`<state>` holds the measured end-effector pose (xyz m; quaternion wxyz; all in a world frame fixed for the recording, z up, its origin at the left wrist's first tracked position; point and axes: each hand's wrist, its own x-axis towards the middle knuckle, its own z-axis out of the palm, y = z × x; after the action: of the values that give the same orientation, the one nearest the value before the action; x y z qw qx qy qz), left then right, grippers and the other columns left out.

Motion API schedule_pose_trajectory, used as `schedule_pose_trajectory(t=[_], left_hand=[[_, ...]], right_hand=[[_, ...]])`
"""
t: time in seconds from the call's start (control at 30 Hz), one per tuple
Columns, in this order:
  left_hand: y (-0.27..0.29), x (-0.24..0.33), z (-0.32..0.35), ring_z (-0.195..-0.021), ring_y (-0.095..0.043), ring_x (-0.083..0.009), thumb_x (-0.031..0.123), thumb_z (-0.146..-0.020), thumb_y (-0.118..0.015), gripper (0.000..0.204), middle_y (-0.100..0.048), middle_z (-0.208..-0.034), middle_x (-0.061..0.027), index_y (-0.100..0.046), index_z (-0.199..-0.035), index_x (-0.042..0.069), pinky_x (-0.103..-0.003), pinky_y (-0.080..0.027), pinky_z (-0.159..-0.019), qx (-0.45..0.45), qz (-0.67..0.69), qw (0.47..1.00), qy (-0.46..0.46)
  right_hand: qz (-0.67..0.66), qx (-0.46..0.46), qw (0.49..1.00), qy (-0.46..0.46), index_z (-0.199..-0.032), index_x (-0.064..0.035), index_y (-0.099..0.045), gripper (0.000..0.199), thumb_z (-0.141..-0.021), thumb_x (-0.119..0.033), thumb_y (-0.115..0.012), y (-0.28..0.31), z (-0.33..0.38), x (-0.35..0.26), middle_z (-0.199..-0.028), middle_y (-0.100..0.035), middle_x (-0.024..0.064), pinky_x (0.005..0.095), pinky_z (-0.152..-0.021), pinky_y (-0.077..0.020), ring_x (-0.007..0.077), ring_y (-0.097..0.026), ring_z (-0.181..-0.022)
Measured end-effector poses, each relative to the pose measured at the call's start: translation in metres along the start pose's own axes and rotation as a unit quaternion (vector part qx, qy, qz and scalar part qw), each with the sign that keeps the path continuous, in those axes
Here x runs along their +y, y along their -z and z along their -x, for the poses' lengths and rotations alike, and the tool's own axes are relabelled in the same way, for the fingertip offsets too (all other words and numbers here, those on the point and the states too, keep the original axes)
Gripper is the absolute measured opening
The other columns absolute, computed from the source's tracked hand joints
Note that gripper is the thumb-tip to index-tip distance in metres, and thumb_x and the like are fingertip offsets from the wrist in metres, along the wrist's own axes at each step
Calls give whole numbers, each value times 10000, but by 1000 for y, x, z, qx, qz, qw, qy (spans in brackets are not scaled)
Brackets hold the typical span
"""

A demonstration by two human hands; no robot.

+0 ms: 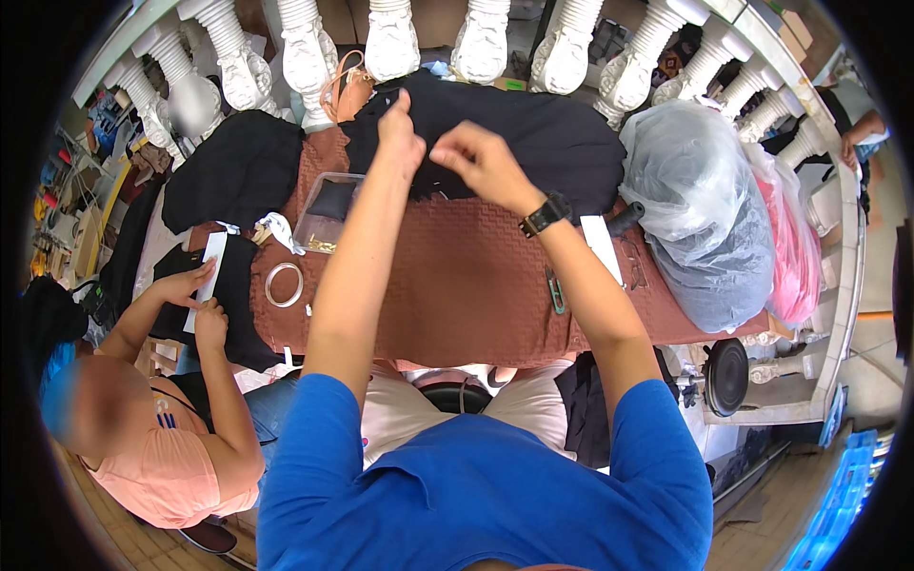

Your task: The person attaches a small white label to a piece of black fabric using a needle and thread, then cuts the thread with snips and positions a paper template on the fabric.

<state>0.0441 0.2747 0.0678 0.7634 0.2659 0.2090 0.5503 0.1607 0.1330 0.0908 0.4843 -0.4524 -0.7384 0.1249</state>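
Both my arms reach out over a table covered with a brown cloth (457,276). My left hand (400,135) is closed with its thumb pointing away from me, at the near left part of a spread of black fabric (543,143). Whatever its fingers hold, if anything, is hidden. To its right, my right hand (481,164) wears a black wristwatch and has its fingertips pinched together, slightly blurred. Anything in that pinch is too small to make out. A gap separates the two hands. Beside my left forearm sits a clear plastic box (314,233) with a black piece and small gold-coloured bits.
A roll of white tape (284,285) lies left; green thread snips (556,293), glasses (636,271) and a white strip (602,249) lie right. A co-worker (162,438) presses a ruler on black cloth. Stuffed plastic bags (700,209) stand right, before a white balustrade (390,43).
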Motion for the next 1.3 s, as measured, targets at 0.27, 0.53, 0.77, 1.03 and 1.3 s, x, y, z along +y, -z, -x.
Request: schedule_pose_trajectory(t=[0.27,0.53,0.77,1.03,1.3], left_hand=[[-142,135,126,-1019,-716,-224,159,-994,-647,323,-719,-1129,-133,-633,-1256,-29,-339,-581,-914,-355,-168,919,-34],[-151,165,173,-1087,-710,-297,206,-1019,-595,516,-631,-1327,-249,-482,-1401,-122,-363,-588,-939,-370,-173,913,-28],[-57,173,232,-1039,-714,-253,280,-878,-781,562,-699,-1201,-226,-640,-1255,-112,-319,-535,-968,-76,-334,935,-96],[154,-33,103,-986,-693,-448,337,-937,-730,416,-715,-1002,-290,-675,-982,-72,-475,-546,-823,-90,-797,585,-123],[145,-58,143,-997,-692,-428,35,-804,-763,653,-713,-1131,-203,-468,-1377,135,-545,-552,-812,-52,-853,489,-177]], right_hand=[[-24,301,946,119,-1374,9,-510,575,-970,-385,-619,131,-41,-58,-1307,-572,126,367,-1026,-413,206,-524,-1173],[-508,-174,844,-16,-1302,90,-588,495,-851,-35,-751,137,13,-113,-1151,-728,129,307,-929,-548,188,-704,-1027],[-232,-150,957,-92,-1055,4,-700,321,-852,-225,-797,165,99,-111,-909,-682,6,277,-810,-501,100,-629,-837],[166,64,956,-234,-1044,13,-694,297,-897,-232,-778,73,205,64,-1031,-708,181,400,-810,-547,286,-699,-924],[274,143,890,-335,-1036,-4,-644,298,-804,-123,-786,25,309,34,-894,-662,203,487,-762,-518,398,-655,-855]])
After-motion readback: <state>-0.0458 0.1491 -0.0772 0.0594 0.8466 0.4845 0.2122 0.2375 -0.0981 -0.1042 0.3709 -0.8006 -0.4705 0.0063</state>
